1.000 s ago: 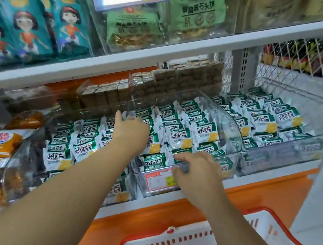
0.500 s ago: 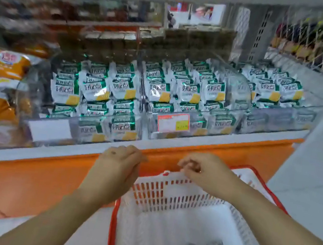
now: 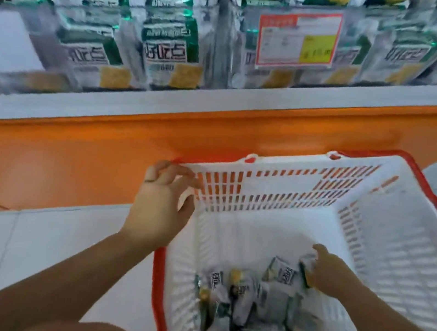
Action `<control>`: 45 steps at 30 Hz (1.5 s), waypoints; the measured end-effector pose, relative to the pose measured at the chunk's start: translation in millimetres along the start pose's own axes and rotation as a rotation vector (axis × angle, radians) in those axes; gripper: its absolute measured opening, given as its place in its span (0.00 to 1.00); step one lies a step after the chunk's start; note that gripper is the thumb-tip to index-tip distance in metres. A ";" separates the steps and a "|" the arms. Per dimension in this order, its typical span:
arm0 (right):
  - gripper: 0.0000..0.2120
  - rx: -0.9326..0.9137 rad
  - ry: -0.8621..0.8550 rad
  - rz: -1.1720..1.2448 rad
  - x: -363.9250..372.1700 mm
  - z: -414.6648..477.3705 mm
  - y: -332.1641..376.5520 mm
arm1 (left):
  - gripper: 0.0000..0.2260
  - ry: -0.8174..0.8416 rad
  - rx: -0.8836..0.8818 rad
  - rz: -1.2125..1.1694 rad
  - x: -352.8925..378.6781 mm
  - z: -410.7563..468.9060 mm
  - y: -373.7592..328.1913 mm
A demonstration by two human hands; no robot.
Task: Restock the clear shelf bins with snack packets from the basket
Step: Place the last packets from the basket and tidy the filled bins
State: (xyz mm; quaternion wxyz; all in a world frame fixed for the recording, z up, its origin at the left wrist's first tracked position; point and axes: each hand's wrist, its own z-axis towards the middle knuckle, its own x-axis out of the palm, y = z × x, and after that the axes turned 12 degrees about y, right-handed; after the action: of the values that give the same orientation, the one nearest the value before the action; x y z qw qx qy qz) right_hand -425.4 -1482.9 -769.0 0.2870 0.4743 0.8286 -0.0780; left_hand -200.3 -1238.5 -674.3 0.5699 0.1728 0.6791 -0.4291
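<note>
Right hand [image 3: 329, 273] in basket [image 3: 399, 253], grasping a snack packet [image 3: 284, 273].
Its fingers curl onto the packet at the far edge of the loose packet pile [image 3: 245, 308] on the basket floor. Left hand [image 3: 160, 202] is at the basket's far-left rim corner, fingers loosely spread; grip unclear. Clear shelf bins [image 3: 174, 42] above hold packets.

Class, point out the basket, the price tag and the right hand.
basket [image 3: 402, 268]: head view, bare right wall.
price tag [image 3: 297, 41]: head view, its middle.
right hand [image 3: 330, 273]: head view, back of the hand.
</note>
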 end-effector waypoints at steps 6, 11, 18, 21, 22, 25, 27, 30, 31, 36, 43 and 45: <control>0.22 0.146 -0.095 -0.095 18.8 16.6 5.3 | 0.15 0.019 0.016 -0.041 -0.2 1.4 2.8; 0.22 0.095 -0.158 -0.164 11.0 4.1 12.5 | 0.16 0.052 0.025 -0.002 -2.5 1.3 3.6; 0.29 -0.373 -0.238 0.059 -48.3 -75.3 69.5 | 0.08 0.161 0.047 0.057 -36.5 -2.5 -5.9; 0.30 -0.612 -0.291 -0.004 -72.7 -133.0 98.7 | 0.10 0.369 -0.008 -0.182 -82.9 -1.9 -27.7; 0.30 -0.669 -0.318 -0.016 -80.6 -153.0 108.1 | 0.10 0.464 -0.034 -0.254 -100.9 -1.8 -36.1; 0.30 -0.788 -0.411 -0.040 -103.3 -210.0 136.1 | 0.11 0.659 -0.051 -0.513 -152.5 -7.8 -64.2; 0.29 -0.837 -0.488 -0.062 -117.4 -242.8 155.1 | 0.12 0.600 -0.038 -0.629 -182.5 -13.3 -79.1; 0.26 -0.895 -0.639 -0.094 -132.3 -278.6 183.9 | 0.13 0.327 -0.001 -0.672 -219.6 -21.0 -90.3; 0.26 -0.918 -0.695 -0.103 -135.1 -286.3 193.6 | 0.12 0.256 0.000 -0.685 -228.6 -23.8 -89.4; 0.26 -1.042 -0.850 -0.111 -138.2 -298.3 239.4 | 0.13 -0.009 -0.041 -0.684 -252.5 -32.9 -73.3; 0.28 -0.767 -0.740 -0.091 -153.2 -259.2 248.3 | 0.16 -0.228 -0.130 -0.537 -264.5 -1.1 -44.8; 0.30 -0.728 -0.740 -0.203 -153.8 -256.5 244.1 | 0.16 -0.258 -0.151 -0.499 -262.7 19.3 -40.3</control>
State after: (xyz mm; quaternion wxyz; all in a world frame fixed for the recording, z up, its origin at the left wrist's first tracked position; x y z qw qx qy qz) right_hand -266.4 -1362.7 -438.4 0.6975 0.2023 0.6870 0.0250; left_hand -141.0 -1209.8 -416.1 0.5396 -0.0988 0.6526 -0.5227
